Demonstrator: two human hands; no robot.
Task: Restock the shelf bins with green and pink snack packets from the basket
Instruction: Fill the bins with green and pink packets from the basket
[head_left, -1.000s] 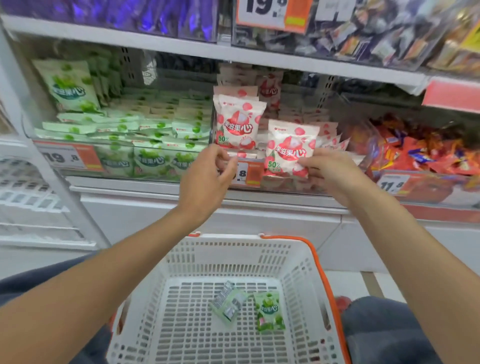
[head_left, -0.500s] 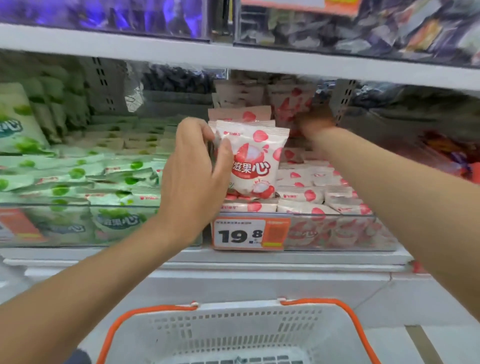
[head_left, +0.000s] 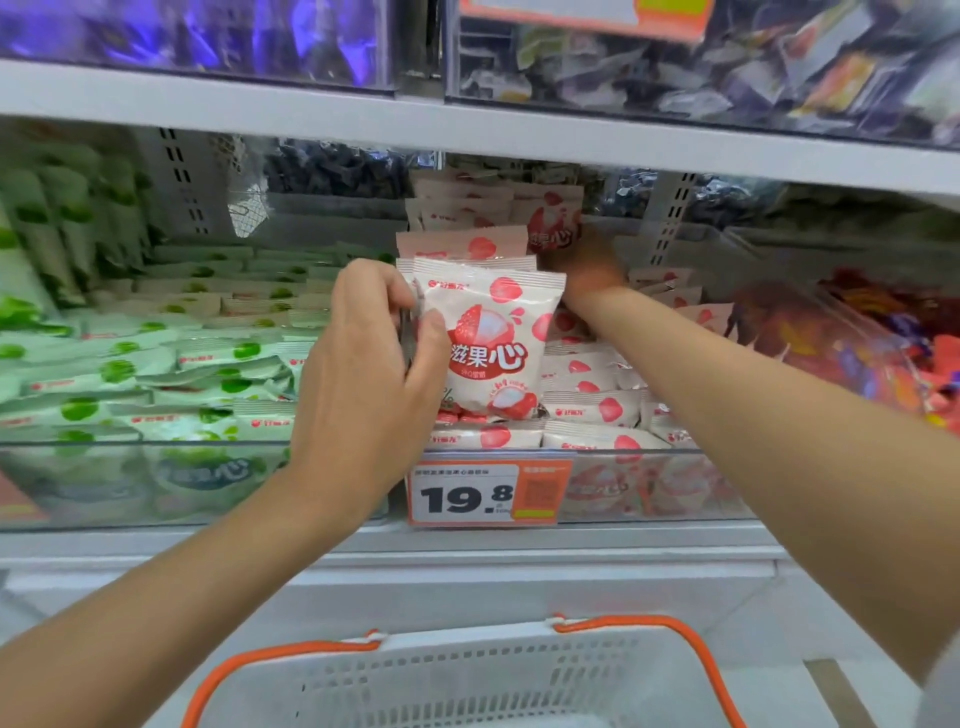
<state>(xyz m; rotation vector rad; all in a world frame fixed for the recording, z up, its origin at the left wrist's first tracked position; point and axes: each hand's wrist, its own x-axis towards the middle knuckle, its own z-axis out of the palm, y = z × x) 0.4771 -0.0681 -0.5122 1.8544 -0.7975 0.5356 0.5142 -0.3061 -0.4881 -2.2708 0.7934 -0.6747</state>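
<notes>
The white metal shelf (head_left: 519, 545) carried it all. On its left side sat the clear plastic bin of green packets (head_left: 104, 483). At the middle sat the clear plastic bin of pink packets (head_left: 649, 488), already well stocked. Below the shelf's front edge only the far rim of the white slotted basket with orange handles (head_left: 467, 654) showed.

The left grip (head_left: 363, 374) pinched a pink-and-white lychee snack packet (head_left: 493, 343) by its left edge, upright, over the front left corner of the pink bin. The right grip (head_left: 587, 270) was deep at the bin's back edge against the standing packets. It was too blurred to tell whether it grasped anything.

To do this well, I'd judge the packet should go in face-forward and upright behind the front wall. It should be eased down, not dropped, so the row behind doesn't topple.

A second earlier both grips had worked low at the bin's front wall, each with a pink packet. The basket's floor had shown two green packets then. Now the right had gone to the back and the basket's floor was out of view.
</notes>
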